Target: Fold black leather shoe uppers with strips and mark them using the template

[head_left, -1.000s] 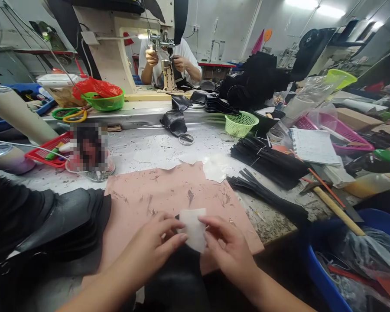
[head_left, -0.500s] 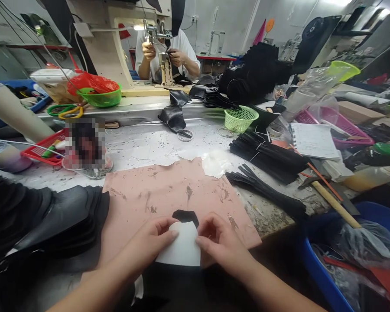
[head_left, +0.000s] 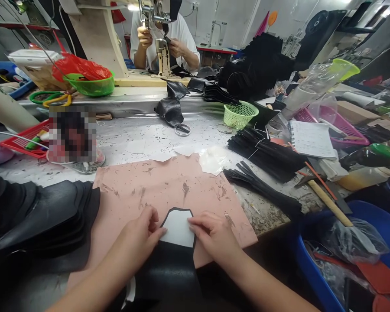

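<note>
A white patch (head_left: pixel 178 229), paper-like, lies flat on the narrow end of a black leather piece (head_left: pixel 169 264), with a thin black border showing around its top and sides. My left hand (head_left: pixel 143 234) is at the patch's left edge, fingers curled and thumb tip on the edge. At the right edge, my right hand (head_left: pixel 211 232) pinches the patch and leather border between thumb and fingers. Beneath the leather's end is a pink, stained board (head_left: pixel 143 186). The leather's near part drops toward me into shadow.
Stacked black leather pieces (head_left: pixel 61 216) stand at the left. Bundled black strips (head_left: pixel 263 154), a hammer (head_left: pixel 329 203) and a blue bin (head_left: pixel 302 255) are on the right. Behind are a green basket (head_left: pixel 240 115) and a person (head_left: pixel 182 47) at a sewing machine (head_left: pixel 164 56).
The white patch has moved up onto the leather's end and now sits within its border. Both hands shifted slightly with it, and the view has tilted down a little.
</note>
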{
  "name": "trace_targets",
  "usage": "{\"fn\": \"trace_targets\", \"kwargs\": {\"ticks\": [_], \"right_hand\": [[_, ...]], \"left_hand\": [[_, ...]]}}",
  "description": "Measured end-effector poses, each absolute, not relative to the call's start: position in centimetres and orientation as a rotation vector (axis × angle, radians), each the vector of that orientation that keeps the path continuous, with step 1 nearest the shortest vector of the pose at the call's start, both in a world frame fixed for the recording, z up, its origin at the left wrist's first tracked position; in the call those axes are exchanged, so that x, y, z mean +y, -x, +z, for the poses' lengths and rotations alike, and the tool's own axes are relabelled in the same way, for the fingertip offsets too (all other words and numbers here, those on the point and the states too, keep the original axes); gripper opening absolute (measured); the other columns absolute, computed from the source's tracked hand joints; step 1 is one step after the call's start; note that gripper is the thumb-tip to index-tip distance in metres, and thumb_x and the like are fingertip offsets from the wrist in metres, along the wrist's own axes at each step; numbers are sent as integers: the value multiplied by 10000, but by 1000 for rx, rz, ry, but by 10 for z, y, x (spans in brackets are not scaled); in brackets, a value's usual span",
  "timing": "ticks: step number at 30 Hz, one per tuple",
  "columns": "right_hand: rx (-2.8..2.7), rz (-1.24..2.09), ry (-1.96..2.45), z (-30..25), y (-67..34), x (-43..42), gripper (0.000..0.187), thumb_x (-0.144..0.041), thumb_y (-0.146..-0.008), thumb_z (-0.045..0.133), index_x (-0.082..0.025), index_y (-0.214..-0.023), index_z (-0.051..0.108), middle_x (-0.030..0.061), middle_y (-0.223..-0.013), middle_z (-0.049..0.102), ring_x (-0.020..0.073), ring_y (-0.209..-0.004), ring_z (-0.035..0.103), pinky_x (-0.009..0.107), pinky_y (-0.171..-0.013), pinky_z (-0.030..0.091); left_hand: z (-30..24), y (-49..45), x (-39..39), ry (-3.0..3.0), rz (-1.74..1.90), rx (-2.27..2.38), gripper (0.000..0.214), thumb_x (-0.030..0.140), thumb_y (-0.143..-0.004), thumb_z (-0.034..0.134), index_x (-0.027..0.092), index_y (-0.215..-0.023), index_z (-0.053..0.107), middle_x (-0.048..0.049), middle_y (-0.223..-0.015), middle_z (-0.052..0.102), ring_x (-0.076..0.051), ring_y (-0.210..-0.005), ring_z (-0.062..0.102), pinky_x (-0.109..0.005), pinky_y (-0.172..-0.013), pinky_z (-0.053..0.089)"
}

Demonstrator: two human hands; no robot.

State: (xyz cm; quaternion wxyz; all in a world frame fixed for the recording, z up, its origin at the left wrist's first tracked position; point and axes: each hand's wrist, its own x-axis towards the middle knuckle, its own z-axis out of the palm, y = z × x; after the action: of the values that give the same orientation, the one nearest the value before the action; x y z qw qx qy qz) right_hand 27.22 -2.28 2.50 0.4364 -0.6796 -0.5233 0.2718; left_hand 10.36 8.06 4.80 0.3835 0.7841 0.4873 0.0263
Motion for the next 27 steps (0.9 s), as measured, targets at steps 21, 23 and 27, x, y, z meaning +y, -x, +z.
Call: {"fn": "trace_targets", "kwargs": {"ticks": [21, 23, 27], "right_hand": [[-1396, 630, 1759, 28, -271, -23, 196, -105, -775, 575, -209, -864, 715, 24, -768, 649, 143, -727, 618, 244, -674, 508], [-1409, 627, 1767, 27, -270, -22, 191, -106, -779, 575, -203, -865, 715, 25, -770, 643, 142, -732, 615, 242, -680, 505], [-1504, 509, 1836, 25, -275, -22, 162, -129, -782, 579, -203, -844, 710, 28, -758, 587, 148, -700, 575, 259, -642, 497]], "left_hand": [[44, -110, 83, -2137, -18, 1243, 205, 254, -725, 503, 245, -638, 318, 81, -511, 464, -140, -485, 461, -229, -498, 307], [43, -110, 84, -2146, -20, 1242, 199, 271, -728, 495, 245, -637, 321, 80, -508, 467, -141, -480, 461, -230, -495, 307], [42, -108, 85, -2179, -53, 1222, 193, 283, -735, 483, 243, -641, 320, 78, -508, 465, -143, -485, 469, -228, -494, 302]]}}
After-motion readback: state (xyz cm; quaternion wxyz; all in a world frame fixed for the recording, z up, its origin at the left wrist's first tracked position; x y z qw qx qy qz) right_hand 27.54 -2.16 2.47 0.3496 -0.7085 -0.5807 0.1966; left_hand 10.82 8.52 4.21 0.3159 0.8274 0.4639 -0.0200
